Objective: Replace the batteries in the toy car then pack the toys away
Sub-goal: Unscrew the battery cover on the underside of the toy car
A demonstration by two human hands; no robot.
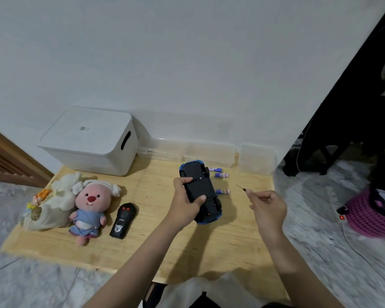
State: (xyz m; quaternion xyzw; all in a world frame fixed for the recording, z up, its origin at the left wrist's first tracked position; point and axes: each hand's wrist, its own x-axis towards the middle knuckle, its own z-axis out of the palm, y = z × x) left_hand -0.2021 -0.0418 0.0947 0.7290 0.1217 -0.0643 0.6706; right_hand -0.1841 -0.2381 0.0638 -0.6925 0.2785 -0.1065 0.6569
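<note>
Pale wood with a fine straight grain makes up the low worktop [142,247], set against a white wall. On it the toy car [201,190] lies upside down, its flat matte-black plastic underside up, blue bodywork showing only as a thin edge at each end. The left hand [187,202] grips the car across its middle, thumb on the underside and fingers curled round the far side. The right hand [268,207] hovers to the right, clear of the car, pinching a thin screwdriver [242,188] whose slim shaft is blurred and hard to follow. Three small cylindrical batteries [221,175] in blue and white wrap lie just right of the car. Left of it sit a glossy black remote control [123,220], a soft pink plush [90,207] in blue cloth, and a cream plush [53,205], partly covered by the pink one. A smooth white lidded storage box [89,141] stands at the back, beside clear plastic containers [209,152] whose contents cannot be made out.
</note>
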